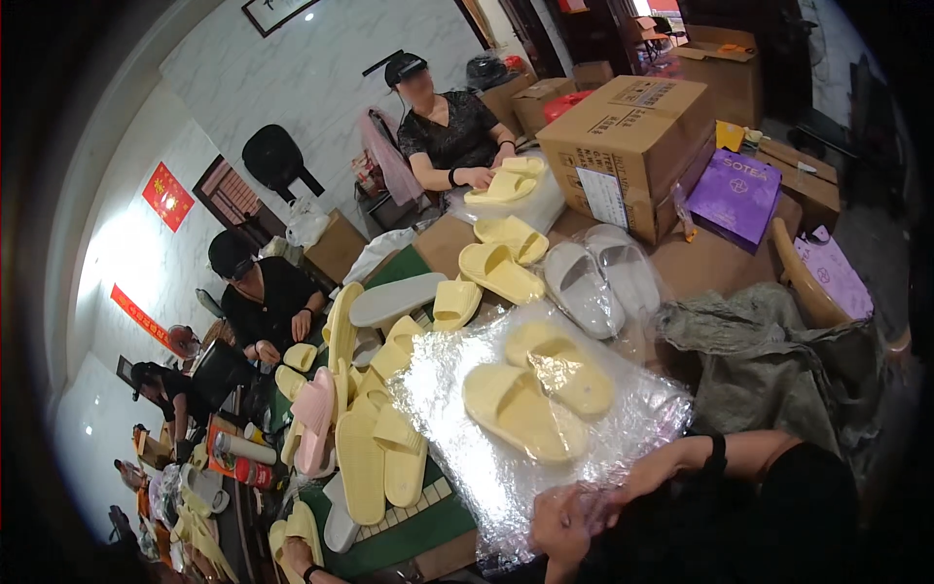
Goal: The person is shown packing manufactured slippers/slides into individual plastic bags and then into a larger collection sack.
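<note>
At the near edge of the bench point(715, 263), the right hand point(637, 477) and left hand point(559, 521) pinch the open end of a clear plastic bag point(486, 457) holding a pair of yellow slippers point(535, 389). Keeping both sides taut should hold the pair flat inside. Loose yellow, pink and grey slippers lie to the left. Far right stand a brown carton point(632, 136) with a white label and a purple paper bag point(736, 195); red signs point(167, 195) hang on the left wall.
</note>
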`<state>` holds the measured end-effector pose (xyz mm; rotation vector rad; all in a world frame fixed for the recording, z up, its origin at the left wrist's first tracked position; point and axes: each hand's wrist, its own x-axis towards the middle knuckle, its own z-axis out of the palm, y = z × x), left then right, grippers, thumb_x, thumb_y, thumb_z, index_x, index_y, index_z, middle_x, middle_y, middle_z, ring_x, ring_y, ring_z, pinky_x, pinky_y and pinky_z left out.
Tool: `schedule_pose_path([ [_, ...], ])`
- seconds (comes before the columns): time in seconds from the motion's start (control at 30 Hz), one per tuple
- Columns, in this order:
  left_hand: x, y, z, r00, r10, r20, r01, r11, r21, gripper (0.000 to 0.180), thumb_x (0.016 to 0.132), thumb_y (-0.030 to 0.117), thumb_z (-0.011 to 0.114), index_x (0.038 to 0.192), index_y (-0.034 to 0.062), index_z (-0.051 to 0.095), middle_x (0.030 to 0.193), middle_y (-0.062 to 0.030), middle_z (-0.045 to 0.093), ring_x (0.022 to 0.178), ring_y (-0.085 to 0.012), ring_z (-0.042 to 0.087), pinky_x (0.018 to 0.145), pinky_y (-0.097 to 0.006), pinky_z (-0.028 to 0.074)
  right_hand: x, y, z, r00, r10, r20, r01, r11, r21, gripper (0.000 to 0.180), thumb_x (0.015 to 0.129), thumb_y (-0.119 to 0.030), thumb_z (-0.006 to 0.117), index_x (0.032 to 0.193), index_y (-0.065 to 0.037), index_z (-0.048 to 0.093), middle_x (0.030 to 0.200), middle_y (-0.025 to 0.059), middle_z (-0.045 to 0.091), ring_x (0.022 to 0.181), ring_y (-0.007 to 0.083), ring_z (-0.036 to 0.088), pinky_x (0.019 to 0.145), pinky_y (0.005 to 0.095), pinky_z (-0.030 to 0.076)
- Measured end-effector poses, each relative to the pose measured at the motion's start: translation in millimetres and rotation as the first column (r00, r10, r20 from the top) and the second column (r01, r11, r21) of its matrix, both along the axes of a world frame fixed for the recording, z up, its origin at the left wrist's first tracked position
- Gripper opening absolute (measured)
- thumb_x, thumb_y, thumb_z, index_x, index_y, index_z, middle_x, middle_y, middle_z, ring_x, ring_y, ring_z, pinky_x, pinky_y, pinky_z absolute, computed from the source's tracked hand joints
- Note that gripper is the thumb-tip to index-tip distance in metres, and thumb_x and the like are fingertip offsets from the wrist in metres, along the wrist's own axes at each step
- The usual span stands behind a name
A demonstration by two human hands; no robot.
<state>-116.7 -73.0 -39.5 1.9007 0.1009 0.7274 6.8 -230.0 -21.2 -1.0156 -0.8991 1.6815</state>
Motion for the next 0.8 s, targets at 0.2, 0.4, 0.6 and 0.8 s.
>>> schedule_pose_path([
  [0.2,10.4,-10.3,10.1,0.97,-0.216,0.111,0.169,0.929,0.329,0.027,0.07,-0.004,0.068,0.096,0.0025,0.069,0.086,-0.014,0.068,0.086,-0.0318,0.062,0.08,-0.039,0.047,-2.8,-0.4,-4.1,0.869,-0.461,-0.181,0.475,0.879,0.043,0.043,0.094,-0.035,0.053,0.126,-0.006,0.053,0.115,0.0106,0.061,0.098,0.0147,0.06,0.078,0.0275,0.05],
  [0.4,-0.1,-8.4,-14.6,0.975,-0.222,-0.01,0.209,0.899,0.385,0.029,0.069,0.002,0.065,0.098,-0.0013,0.064,0.09,-0.0199,0.061,0.091,-0.0411,0.057,0.093,-0.049,0.041,17.4,15.4,36.9,0.913,-0.386,0.135,0.408,0.884,-0.229,0.042,0.095,-0.035,0.051,0.125,-0.006,0.055,0.11,0.0111,0.064,0.097,0.0172,0.06,0.076,0.0297,0.05],
  [0.6,15.2,12.8,-59.9,0.95,0.063,-0.306,0.101,0.865,0.491,0.05,0.071,0.007,0.058,0.121,0.0082,0.054,0.122,-0.0231,0.047,0.114,-0.041,0.043,0.095,-0.051,0.034,46.3,19.9,29.7,-0.063,-0.806,0.588,0.033,0.587,0.809,0.039,0.092,-0.022,0.053,0.127,-0.005,0.053,0.116,0.0171,0.061,0.104,0.0311,0.06,0.089,0.0459,0.048],
  [0.8,15.8,1.1,-53.4,0.966,0.11,-0.235,0.055,0.797,0.601,0.048,0.074,0.009,0.057,0.122,0.0146,0.056,0.122,-0.0173,0.05,0.111,-0.0356,0.046,0.097,-0.05,0.032,73.4,29.3,107.1,-0.128,-0.446,0.886,0.363,0.81,0.46,0.043,0.084,-0.014,0.056,0.125,-0.001,0.053,0.1,0.0178,0.062,0.091,0.0348,0.06,0.082,0.0477,0.048],
])
